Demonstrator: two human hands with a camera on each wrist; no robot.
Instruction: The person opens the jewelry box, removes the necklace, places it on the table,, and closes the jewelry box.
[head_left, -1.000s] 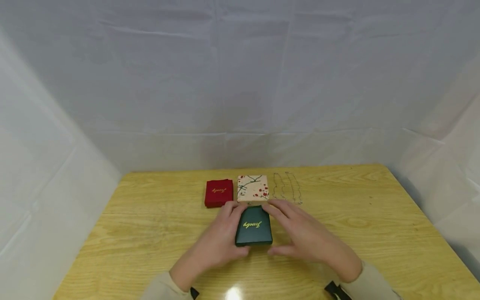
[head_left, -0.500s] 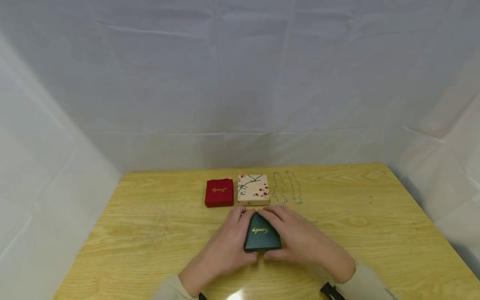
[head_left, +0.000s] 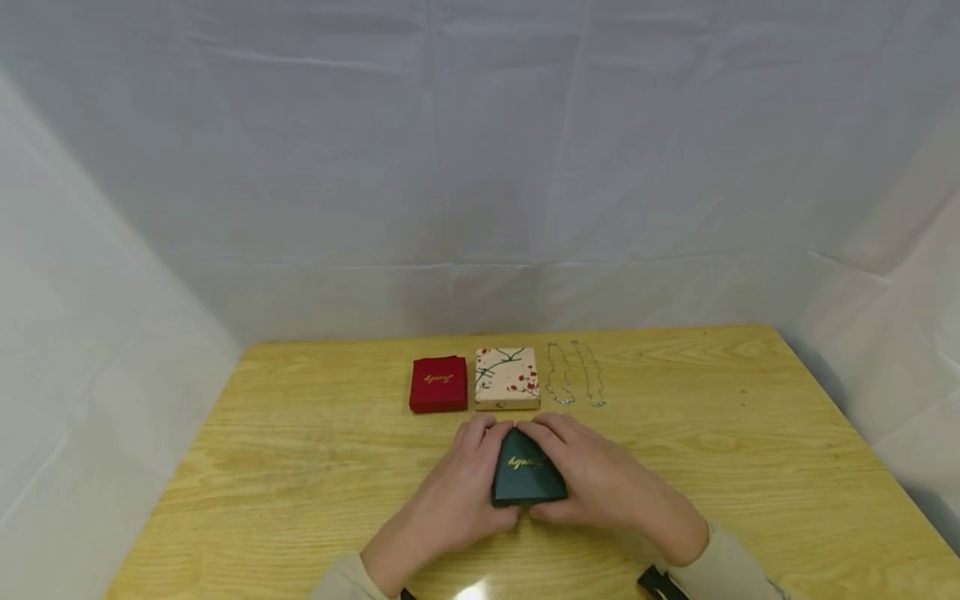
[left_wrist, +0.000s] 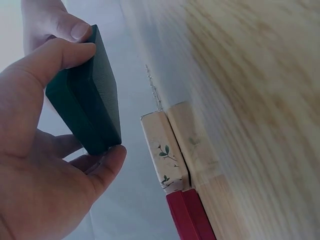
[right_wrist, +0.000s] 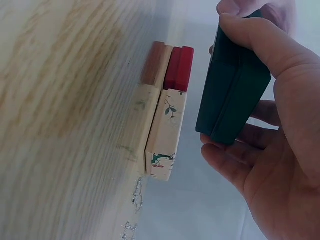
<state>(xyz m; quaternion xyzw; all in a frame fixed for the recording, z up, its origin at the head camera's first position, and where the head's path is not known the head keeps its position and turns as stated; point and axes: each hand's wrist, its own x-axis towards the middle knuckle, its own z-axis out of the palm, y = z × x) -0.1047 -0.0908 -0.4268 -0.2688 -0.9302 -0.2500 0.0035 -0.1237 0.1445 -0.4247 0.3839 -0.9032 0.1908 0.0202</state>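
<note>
Both hands grip a dark green jewelry box with gold lettering on its lid, above the near middle of the table. The left hand holds its left side, thumb at the near edge and fingers at the far edge. On the opposite side the right hand grips it the same way. In the left wrist view the green box is lifted off the tabletop, and its lid looks closed. The right wrist view shows the box between thumb and fingers too.
Beyond the hands stand a red jewelry box and a cream floral box, side by side. Right of them lie two thin silver chains, a left chain and a right chain. White cloth surrounds the wooden table.
The hands have closed in on the green box and drawn it slightly nearer and to the right. The other boxes and the chains have stayed in place.
</note>
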